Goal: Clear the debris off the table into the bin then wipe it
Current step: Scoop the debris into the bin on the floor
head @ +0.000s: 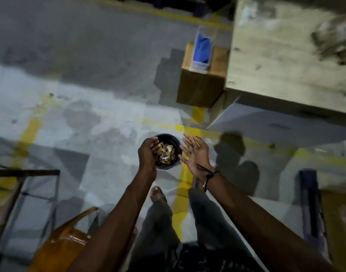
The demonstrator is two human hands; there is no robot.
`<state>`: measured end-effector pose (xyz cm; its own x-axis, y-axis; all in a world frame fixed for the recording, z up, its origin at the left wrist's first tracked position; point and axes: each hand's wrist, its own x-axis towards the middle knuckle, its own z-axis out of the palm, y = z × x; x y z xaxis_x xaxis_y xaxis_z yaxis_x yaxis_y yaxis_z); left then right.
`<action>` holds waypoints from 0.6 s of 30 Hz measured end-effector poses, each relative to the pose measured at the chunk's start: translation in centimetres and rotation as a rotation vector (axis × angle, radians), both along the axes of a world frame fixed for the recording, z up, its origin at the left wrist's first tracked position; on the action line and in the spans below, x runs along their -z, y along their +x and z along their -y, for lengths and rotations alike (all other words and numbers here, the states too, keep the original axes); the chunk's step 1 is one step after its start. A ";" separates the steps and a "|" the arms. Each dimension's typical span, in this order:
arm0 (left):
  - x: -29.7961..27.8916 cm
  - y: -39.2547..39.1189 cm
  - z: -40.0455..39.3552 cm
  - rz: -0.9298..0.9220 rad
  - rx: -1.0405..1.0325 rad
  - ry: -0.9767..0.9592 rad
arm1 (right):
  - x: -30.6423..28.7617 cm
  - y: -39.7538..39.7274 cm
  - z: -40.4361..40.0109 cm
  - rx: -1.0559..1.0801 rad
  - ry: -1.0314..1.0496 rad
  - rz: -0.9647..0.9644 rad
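A small black bin (175,140) stands on the concrete floor below me, holding brown and pale debris (166,154). My left hand (148,152) hovers over the bin's left rim, fingers loosely curved inward, nothing visibly held. Over the right rim my right hand (194,154) is spread, palm turned inward, fingers straight, with a cord bracelet at the wrist. At the upper right stands the pale wooden table (282,55), with a blurred heap of debris (334,44) near its far right. A blue cloth (202,49) lies in a clear box on a wooden block beside the table.
The wooden block (201,85) stands against the table's left side. Yellow lines cross the floor. A dark metal frame (27,185) and an orange-brown chair (64,242) are at the lower left. My legs and feet stand just behind the bin.
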<state>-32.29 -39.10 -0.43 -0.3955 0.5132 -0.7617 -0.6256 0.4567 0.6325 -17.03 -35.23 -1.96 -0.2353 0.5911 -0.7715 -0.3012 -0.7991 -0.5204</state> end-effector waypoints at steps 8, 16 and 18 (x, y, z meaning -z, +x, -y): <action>-12.7 10.4 -0.1 0.036 0.193 0.144 | -12.0 10.9 1.8 0.291 0.131 -0.049; -16.0 25.7 -4.8 0.075 0.326 0.273 | -15.9 26.2 0.5 0.576 0.290 -0.103; -16.0 30.1 -6.2 0.075 0.351 0.289 | -16.2 30.8 0.2 0.610 0.316 -0.098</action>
